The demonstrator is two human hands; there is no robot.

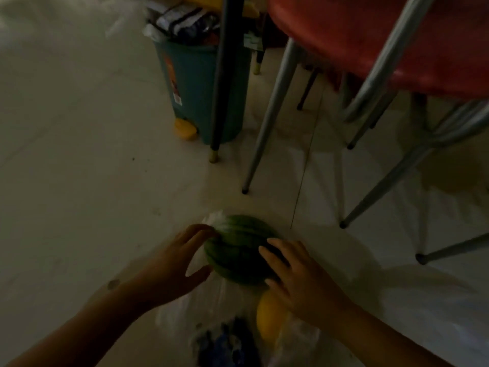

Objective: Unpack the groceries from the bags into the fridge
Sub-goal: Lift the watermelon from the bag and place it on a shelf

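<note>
A small striped green watermelon (239, 247) lies on the pale tiled floor, partly in a clear plastic bag (211, 298). My left hand (177, 263) cups its left side, fingers spread on the rind and bag. My right hand (296, 276) lies over its right side with fingers straight. Just below the melon a yellow fruit (267, 321) shows inside the bag, and a dark blue packet (227, 345) lies at the bottom edge. The fridge is out of view.
A teal pedal bin (203, 86) stuffed with rubbish stands ahead. A black table leg (221, 88) crosses in front of it. Red chairs (370, 41) with grey metal legs (267, 123) crowd the right side. The scene is dim.
</note>
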